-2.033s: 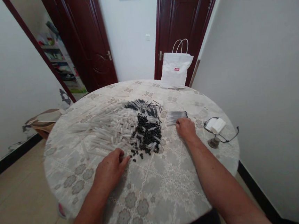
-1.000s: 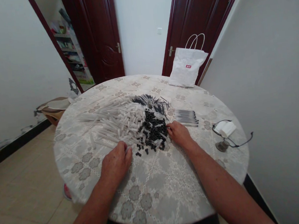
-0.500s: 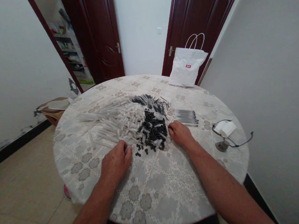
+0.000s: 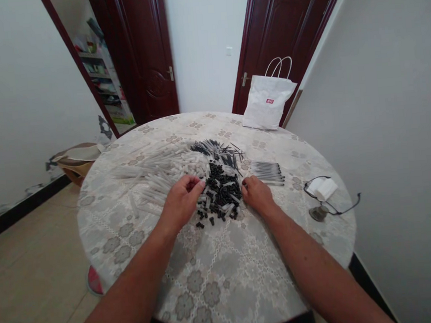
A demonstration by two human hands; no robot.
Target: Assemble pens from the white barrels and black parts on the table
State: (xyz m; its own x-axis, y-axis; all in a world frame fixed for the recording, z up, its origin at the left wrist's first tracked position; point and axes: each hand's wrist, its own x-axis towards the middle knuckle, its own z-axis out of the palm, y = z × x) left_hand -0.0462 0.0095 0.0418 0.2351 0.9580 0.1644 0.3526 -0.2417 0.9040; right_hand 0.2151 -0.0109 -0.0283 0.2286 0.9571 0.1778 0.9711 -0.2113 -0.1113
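My left hand [image 4: 183, 200] is over the near side of the pile, thumb and forefinger drawn together by the black parts; anything pinched there is too small to make out. Resting at the pile's right edge, my right hand [image 4: 256, 192] has its fingers curled, and what they hold is hidden. Small black plug-like pieces [image 4: 223, 188] lie heaped between both hands. Translucent white pen barrels [image 4: 149, 162] spread out at the left, with short white pieces [image 4: 187, 161] beside them. Thin dark pen refills [image 4: 214, 146] lie behind. Pens with black tips [image 4: 267, 172] lie in a row beyond my right hand.
A round table [image 4: 227, 291] has a floral cloth. Eyeglasses [image 4: 342, 211], a white folded packet [image 4: 322, 188] and a small dark round object [image 4: 318, 213] lie at the right. A white paper bag [image 4: 268, 101] stands at the back edge.
My left hand has moved forward and right, from the near edge of the pile to the black pieces. My right hand stays at almost the same place. The view has tilted slightly up.
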